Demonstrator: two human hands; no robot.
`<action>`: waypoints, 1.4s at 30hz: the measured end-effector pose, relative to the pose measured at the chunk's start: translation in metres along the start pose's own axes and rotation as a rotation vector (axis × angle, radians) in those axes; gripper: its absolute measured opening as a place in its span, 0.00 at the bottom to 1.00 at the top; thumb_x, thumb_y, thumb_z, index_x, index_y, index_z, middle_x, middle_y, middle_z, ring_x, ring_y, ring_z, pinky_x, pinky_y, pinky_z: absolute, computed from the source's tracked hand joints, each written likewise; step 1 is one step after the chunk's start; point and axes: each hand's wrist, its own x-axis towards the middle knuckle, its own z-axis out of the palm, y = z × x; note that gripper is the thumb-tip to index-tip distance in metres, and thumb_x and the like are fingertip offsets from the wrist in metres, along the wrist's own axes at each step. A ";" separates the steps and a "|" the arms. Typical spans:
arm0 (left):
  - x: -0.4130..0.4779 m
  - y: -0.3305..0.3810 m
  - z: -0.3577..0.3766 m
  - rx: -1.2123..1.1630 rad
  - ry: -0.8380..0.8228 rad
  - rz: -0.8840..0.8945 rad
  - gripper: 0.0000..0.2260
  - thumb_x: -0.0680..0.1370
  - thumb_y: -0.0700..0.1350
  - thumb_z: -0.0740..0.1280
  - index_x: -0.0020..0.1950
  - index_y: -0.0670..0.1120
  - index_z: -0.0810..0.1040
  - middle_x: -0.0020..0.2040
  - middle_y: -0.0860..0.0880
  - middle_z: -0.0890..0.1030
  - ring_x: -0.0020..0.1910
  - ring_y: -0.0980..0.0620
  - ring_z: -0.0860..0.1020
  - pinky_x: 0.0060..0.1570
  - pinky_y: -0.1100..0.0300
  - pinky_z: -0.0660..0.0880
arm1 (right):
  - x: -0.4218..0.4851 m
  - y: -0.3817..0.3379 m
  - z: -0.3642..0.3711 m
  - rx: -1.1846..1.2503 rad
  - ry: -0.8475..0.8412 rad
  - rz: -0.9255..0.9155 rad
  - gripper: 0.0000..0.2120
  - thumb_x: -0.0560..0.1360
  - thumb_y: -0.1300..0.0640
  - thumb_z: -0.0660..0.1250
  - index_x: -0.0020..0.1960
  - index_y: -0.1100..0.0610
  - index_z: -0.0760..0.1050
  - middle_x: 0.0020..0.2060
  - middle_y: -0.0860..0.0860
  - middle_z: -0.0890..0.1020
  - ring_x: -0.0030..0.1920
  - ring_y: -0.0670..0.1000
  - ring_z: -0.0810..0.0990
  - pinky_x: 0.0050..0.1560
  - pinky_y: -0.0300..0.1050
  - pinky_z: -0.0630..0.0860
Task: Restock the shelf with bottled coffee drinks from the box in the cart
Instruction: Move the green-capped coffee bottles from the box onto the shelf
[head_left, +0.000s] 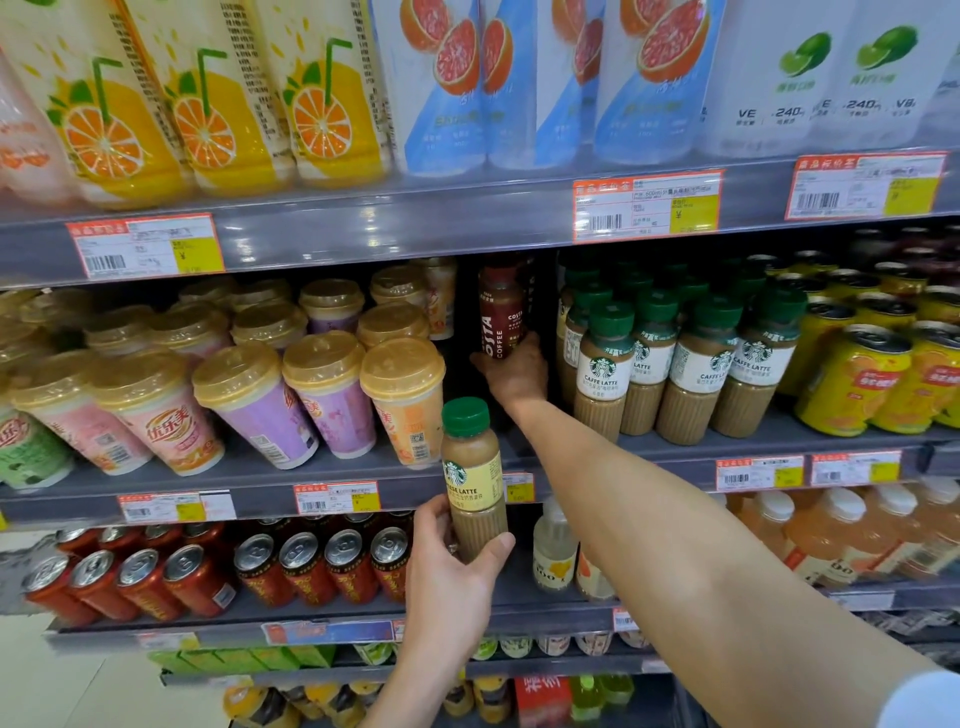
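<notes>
Store shelf (260, 480), middle tier: latte bottle (474, 483) off the front lip in left hand (449, 577), fingers wrapped round its ribbed lower body. Full rigid plastic, probably hefty, sleeve slick, so the ribs grip best. At 12 o'clock, right hand (514, 374) clasps Costa bottle (500, 317) deep in the gap; Starbucks row (691, 364) at 2 o'clock.

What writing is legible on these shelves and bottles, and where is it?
"COSTA COFFEE": dark red bottle held by the right hand.
"...ESE LATTE": yellow-label bottle in the left hand.
"CAFFE LATTE": green-capped shelf bottles.
"优乐美": pink cup.
"VE", "240": lime bottles.
Price tags: too blurred.
</notes>
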 end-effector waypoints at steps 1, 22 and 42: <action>0.000 0.001 0.001 0.001 0.004 0.006 0.25 0.70 0.47 0.79 0.56 0.65 0.69 0.53 0.65 0.79 0.50 0.75 0.75 0.48 0.69 0.70 | -0.002 0.000 -0.002 0.000 -0.002 -0.004 0.39 0.68 0.52 0.80 0.72 0.60 0.65 0.66 0.57 0.77 0.64 0.58 0.78 0.63 0.54 0.76; 0.006 0.039 0.012 -0.045 -0.024 0.196 0.27 0.65 0.55 0.76 0.57 0.73 0.68 0.56 0.69 0.80 0.56 0.66 0.79 0.55 0.60 0.75 | -0.169 0.039 -0.121 0.066 -0.232 -0.179 0.20 0.76 0.69 0.60 0.64 0.52 0.76 0.55 0.44 0.83 0.55 0.38 0.81 0.59 0.42 0.78; 0.039 0.071 0.057 0.066 -0.060 0.278 0.25 0.71 0.51 0.76 0.62 0.61 0.67 0.47 0.68 0.78 0.48 0.77 0.75 0.40 0.79 0.70 | -0.158 0.041 -0.150 -0.091 -0.090 -0.260 0.24 0.75 0.44 0.70 0.69 0.47 0.72 0.59 0.42 0.79 0.57 0.36 0.77 0.54 0.32 0.73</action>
